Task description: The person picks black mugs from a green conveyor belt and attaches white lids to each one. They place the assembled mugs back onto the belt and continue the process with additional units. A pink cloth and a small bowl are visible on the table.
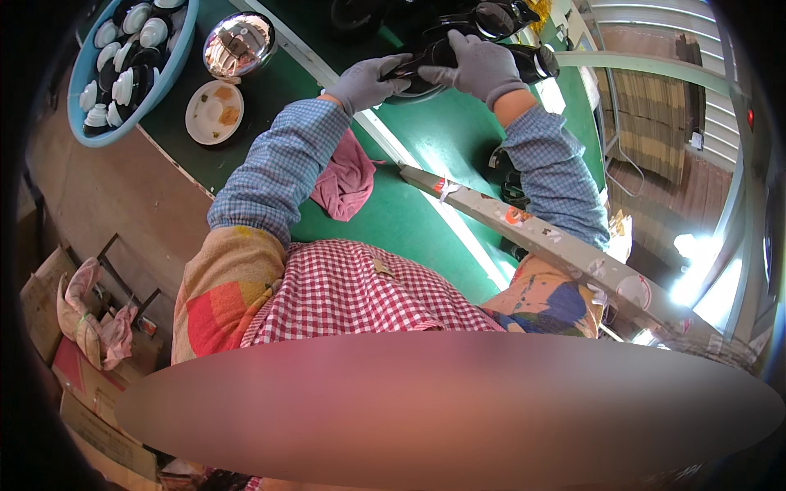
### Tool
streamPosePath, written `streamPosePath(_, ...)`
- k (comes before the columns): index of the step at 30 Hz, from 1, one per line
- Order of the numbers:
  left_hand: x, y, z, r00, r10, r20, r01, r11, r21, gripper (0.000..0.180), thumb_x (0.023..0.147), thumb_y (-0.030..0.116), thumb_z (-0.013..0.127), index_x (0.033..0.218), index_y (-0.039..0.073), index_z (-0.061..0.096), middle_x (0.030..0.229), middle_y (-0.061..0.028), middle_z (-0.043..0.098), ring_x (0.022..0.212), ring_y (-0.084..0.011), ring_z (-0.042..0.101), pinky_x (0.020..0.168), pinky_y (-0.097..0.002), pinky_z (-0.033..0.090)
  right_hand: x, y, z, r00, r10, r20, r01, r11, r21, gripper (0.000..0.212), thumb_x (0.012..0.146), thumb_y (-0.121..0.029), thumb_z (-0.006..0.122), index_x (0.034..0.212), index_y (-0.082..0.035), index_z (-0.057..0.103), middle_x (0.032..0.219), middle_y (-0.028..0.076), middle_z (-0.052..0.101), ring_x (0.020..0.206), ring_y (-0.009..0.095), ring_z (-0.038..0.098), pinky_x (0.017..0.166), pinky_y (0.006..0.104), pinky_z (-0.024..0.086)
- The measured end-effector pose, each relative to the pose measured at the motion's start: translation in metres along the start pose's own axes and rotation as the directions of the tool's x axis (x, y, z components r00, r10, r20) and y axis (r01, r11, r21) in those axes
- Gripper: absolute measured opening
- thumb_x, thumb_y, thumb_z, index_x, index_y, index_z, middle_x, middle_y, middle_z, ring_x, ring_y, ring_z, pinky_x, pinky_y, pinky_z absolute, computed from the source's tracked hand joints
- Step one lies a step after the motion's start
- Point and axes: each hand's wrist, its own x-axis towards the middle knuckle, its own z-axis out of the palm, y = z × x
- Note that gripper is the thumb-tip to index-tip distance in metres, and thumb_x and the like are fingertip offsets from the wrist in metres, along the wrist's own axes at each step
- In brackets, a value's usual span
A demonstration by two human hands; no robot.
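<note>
My left hand (367,83), in a grey glove, is closed on the left end of a glossy black part (435,56). The thumb and fingers of my right hand (479,70), gloved alike, press on the same part from the other side. What kind of part it is I cannot make out, as both hands cover much of it. More shiny black pieces (494,20) lie just beyond, at the far edge of the view. Below my left forearm a crumpled pink cloth (345,182) rests on the green tabletop (401,209).
At the far left a blue basin (187,51) holds several black-and-white parts. Beside it sit a mirror-like dome (239,45) and a white bowl (214,113) with stained contents. A grey metal beam (532,225) slants across on the right. Flattened cardboard (643,114) is stacked beyond.
</note>
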Motion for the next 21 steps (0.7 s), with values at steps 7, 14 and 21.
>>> streamPosePath(7,0.000,0.011,0.000,0.999,-0.039,0.012,0.040,0.991,-0.130,0.060,0.095,0.013,0.074,0.150,0.004,0.052,0.122,-0.0058,0.072,0.108,-0.0109,0.064,0.100,-0.0258,0.050,0.000,0.039,0.063,0.854,-0.078,-0.515,0.274,0.908,0.316,0.075,0.098,-0.075,0.044,0.149,-0.022,0.055,0.117,0.016,0.075,0.111,0.040,0.070,0.101,0.0459,0.053)
streamPosePath(14,0.004,0.004,0.003,1.000,-0.020,0.016,0.022,0.994,-0.107,0.060,0.096,0.019,0.074,0.151,0.007,0.053,0.123,-0.0070,0.072,0.103,-0.0123,0.066,0.095,-0.0259,0.052,0.006,0.047,0.060,0.741,-0.219,-0.635,0.420,0.888,0.184,0.080,0.095,-0.081,0.041,0.146,-0.021,0.058,0.113,0.016,0.076,0.109,0.038,0.071,0.099,0.0463,0.054)
streamPosePath(21,0.001,0.012,0.001,0.997,-0.063,0.043,0.069,0.989,-0.129,0.060,0.096,0.010,0.072,0.151,0.001,0.049,0.130,-0.0053,0.068,0.115,-0.0113,0.061,0.105,-0.0269,0.049,-0.005,0.033,0.041,0.929,-0.286,-0.236,0.297,0.955,0.011,0.096,0.081,-0.057,0.076,0.162,-0.026,0.034,0.162,0.014,0.042,0.148,0.035,0.040,0.118,0.0462,0.041)
